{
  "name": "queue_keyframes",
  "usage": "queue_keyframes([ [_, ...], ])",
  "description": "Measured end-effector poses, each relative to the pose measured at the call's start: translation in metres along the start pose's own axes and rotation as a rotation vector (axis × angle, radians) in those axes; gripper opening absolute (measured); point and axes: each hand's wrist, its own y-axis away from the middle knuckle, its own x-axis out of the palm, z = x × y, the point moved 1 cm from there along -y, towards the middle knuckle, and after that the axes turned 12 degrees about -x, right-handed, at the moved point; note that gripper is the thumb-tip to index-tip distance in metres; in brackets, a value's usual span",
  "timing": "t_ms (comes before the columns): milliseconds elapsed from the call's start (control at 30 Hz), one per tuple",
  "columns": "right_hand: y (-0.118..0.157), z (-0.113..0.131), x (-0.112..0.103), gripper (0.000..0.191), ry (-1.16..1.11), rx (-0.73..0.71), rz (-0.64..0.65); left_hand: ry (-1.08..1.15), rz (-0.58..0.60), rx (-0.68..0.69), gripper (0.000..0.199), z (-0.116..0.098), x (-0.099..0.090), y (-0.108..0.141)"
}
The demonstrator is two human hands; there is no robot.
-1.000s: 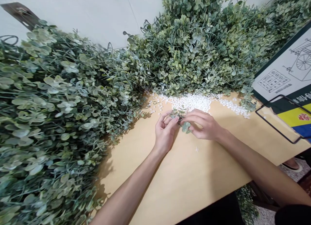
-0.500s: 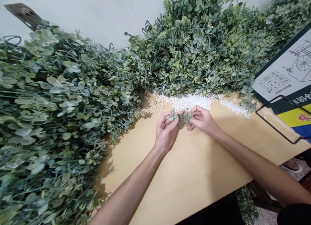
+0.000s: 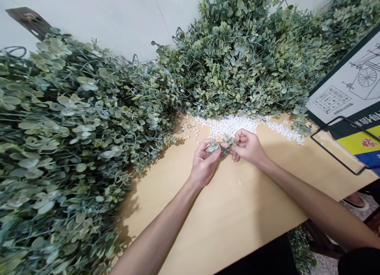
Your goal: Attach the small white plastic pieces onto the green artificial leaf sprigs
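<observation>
My left hand (image 3: 204,164) is closed on a small green leafy sprig (image 3: 213,147), its thumb pressed against the leaves. Close beside it on the right, my right hand (image 3: 247,149) pinches the other end of the same sprig. Both hands are just above the light wooden table (image 3: 208,223), near its middle. Behind the fingers lies a spread of small white pieces (image 3: 233,125). One tiny pale star-shaped bit (image 3: 240,182) rests on the wood below my right hand.
Piles of leafy stems cover the left side (image 3: 59,156) and back (image 3: 237,65) of the table. At the right stand a printed board (image 3: 335,98) and a black wire frame (image 3: 335,157). A foot (image 3: 354,199) shows beyond the table edge.
Both hands have shifted slightly, and the sprig's leaves are now more bunched between the fingers. The hold of both hands is kept.
</observation>
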Motion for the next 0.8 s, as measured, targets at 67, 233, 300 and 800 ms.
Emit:
queue_keyframes([
  [67,0.002,0.001,0.000,0.031,0.052,-0.019,0.029,-0.020,-0.019,0.008,0.032,0.001,-0.001,-0.002],
  [233,-0.002,0.012,-0.010,0.022,0.076,-0.067,0.062,0.040,-0.105,-0.002,0.032,0.000,-0.002,-0.004],
  [300,-0.008,0.018,-0.019,0.019,0.136,-0.150,-0.005,0.049,-0.147,-0.010,0.030,-0.001,-0.001,-0.004],
  [800,-0.011,0.019,-0.047,0.020,1.166,-0.619,0.305,-0.123,-0.286,0.025,0.041,0.004,0.004,0.000],
])
